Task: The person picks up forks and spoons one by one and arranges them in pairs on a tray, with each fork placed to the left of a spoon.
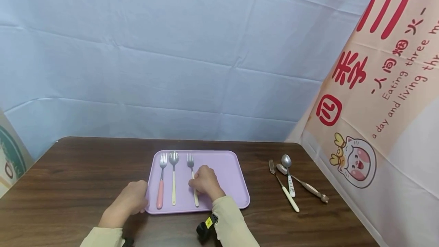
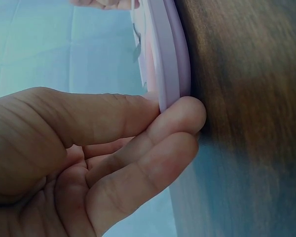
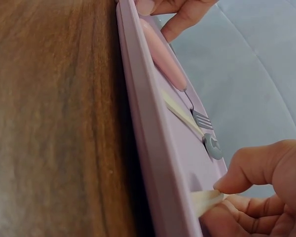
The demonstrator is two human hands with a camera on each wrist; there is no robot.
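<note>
A lilac tray [image 1: 223,163] lies on the wooden table. At its left edge my left hand [image 1: 132,198] pinches the rim, thumb above and fingertips below, as the left wrist view shows. My right hand [image 1: 207,183] is over the middle of the tray and pinches the cream handle of a fork [image 1: 190,160] between thumb and fingers. This fork points away from me. To its left, side by side on the tray, are a spoon [image 1: 173,182] with a cream handle and a fork [image 1: 160,193] with a pink handle.
Right of the tray, a white-handled fork [image 1: 289,198], a spoon with a patterned white handle [image 1: 291,186] and a spoon with an ornate handle [image 1: 310,189] lie in a loose, partly crossed group. A pale blue cloth [image 1: 171,68] hangs behind the table, a printed cloth [image 1: 387,125] at the right.
</note>
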